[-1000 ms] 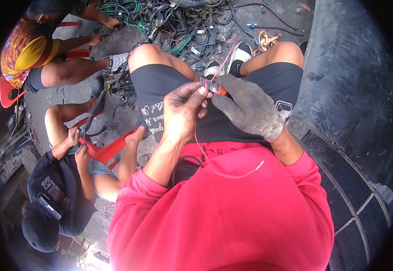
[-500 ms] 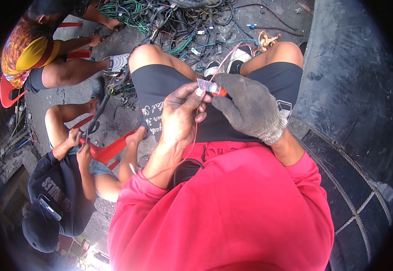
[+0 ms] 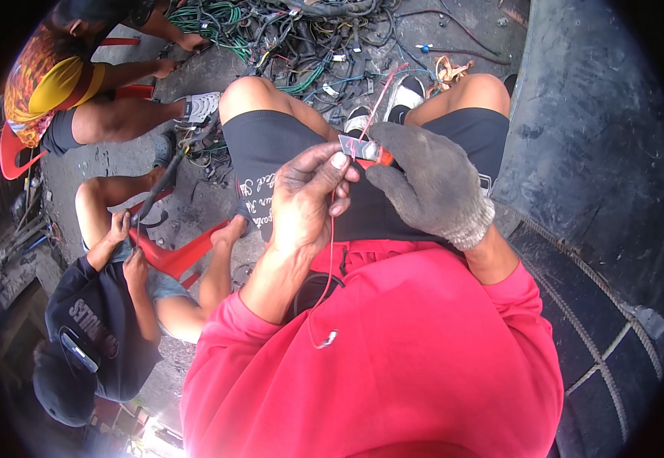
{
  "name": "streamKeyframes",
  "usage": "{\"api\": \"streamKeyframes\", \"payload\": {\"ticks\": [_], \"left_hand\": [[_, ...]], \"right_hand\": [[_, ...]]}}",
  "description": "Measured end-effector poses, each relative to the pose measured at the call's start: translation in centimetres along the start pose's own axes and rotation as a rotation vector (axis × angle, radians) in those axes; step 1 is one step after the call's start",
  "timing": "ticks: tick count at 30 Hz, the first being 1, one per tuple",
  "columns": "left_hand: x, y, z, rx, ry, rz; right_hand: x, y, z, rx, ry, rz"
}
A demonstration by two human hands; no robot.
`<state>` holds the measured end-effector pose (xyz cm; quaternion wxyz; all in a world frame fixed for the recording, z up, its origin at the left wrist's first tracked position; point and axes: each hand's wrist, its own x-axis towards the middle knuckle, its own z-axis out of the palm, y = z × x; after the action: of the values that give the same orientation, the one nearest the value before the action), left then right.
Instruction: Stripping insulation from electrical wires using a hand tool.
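My left hand (image 3: 301, 195), bare and smudged dark, pinches a thin pink wire (image 3: 332, 240) between thumb and fingers. One length of the wire slants up past the blade toward my shoes; the other hangs over my red top and ends in a small metal terminal (image 3: 330, 338). In a grey knit glove, my right hand (image 3: 431, 179) is closed around a knife with a flat blade (image 3: 359, 148) and an orange handle (image 3: 385, 156). That blade lies across the wire, right by my left thumb. Whether it cuts into the wire I cannot tell.
Beyond my knees lies a tangled heap of wiring harnesses (image 3: 309, 46), with copper strands (image 3: 451, 70) beside it. Two people sit close on my left, one near a red plastic chair (image 3: 183, 248). A large dark panel (image 3: 584, 122) and ropes (image 3: 576, 328) are on my right.
The pink wire's lower length has swung off my left forearm onto my top, bringing its terminal into view. Its upper length is straighter. Both hands have shifted slightly.
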<state>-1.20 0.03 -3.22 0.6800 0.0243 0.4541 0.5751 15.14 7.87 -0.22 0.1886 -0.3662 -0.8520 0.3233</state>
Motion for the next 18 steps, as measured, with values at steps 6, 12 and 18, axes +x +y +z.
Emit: {"api": "streamKeyframes", "payload": {"ticks": [6, 12, 18], "left_hand": [[-1.7, 1.0, -0.8, 0.014, -0.001, -0.012], [-2.1, 0.8, -1.6, 0.009, 0.028, -0.014], [-1.3, 0.8, -1.0, 0.015, -0.140, -0.177]], "right_hand": [[-0.2, 5.1, -2.7, -0.733, 0.258, -0.266], [-1.0, 5.0, -5.2, -0.418, 0.218, -0.049], [-0.9, 1.1, -1.3, 0.068, 0.041, -0.055]]}}
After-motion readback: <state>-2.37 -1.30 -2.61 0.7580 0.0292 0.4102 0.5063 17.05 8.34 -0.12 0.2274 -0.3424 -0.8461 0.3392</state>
